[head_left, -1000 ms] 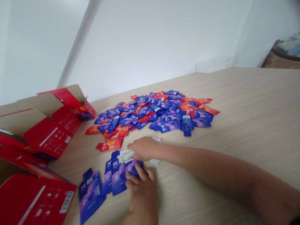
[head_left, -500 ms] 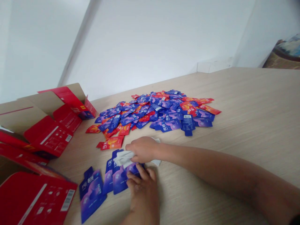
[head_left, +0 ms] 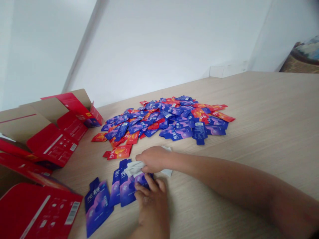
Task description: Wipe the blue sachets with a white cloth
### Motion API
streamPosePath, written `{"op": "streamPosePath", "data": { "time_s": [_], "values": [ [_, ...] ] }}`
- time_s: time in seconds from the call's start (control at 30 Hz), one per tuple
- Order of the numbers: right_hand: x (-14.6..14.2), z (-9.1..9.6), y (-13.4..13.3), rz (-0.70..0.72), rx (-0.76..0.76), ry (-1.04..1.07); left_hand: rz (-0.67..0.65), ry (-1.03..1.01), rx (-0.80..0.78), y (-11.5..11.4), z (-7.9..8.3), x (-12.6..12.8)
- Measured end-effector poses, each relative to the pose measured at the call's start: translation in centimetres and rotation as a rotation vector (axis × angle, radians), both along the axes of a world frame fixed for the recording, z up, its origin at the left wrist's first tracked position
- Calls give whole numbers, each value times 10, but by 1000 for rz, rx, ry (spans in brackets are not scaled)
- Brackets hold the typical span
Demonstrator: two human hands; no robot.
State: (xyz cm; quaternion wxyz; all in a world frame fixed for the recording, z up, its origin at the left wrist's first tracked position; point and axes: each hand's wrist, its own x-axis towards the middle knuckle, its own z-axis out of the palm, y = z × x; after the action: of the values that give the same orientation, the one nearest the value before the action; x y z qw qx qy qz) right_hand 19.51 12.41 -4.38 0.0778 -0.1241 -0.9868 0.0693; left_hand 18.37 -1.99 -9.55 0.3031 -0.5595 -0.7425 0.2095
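Observation:
My right hand (head_left: 154, 159) is closed on a crumpled white cloth (head_left: 135, 168), which covers the upper part of a blue-purple pouch (head_left: 143, 180). More of the white material shows behind the wrist. My left hand (head_left: 153, 199) lies palm down with its fingers apart, the tips resting on that same pouch. Just left of it, two more blue pouches (head_left: 126, 191) overlap flat on the table. Further left, near the boxes, lies a blue pouch (head_left: 97, 207) with another partly hidden underneath it.
A wide heap of blue and red pouches (head_left: 159, 118) covers the table beyond my hands, a red pouch (head_left: 119, 152) at its near edge. Open red cartons (head_left: 42, 209) stand along the left side. A white box (head_left: 228, 69) sits against the wall at the back.
My right hand has shifted slightly to the right with the cloth, over the same pouch. The left hand has stayed in place.

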Motion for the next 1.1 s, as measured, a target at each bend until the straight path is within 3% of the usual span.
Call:
{"op": "streamPosePath", "data": {
  "time_s": [0.37, 0.67, 0.93, 1.1],
  "values": [
    [3, 3, 9, -158, 40, 11, 19, -8, -12, 0, 0, 1],
    [-1, 2, -6, 77, 22, 4, -13, 40, 21, -1, 2, 1],
    [1, -4, 11, -139, 19, 3, -14, 41, 36, -1, -2, 0],
    [4, 6, 10, -151, 56, 78, 3, -4, 33, 0, -3, 0]
  ]
}}
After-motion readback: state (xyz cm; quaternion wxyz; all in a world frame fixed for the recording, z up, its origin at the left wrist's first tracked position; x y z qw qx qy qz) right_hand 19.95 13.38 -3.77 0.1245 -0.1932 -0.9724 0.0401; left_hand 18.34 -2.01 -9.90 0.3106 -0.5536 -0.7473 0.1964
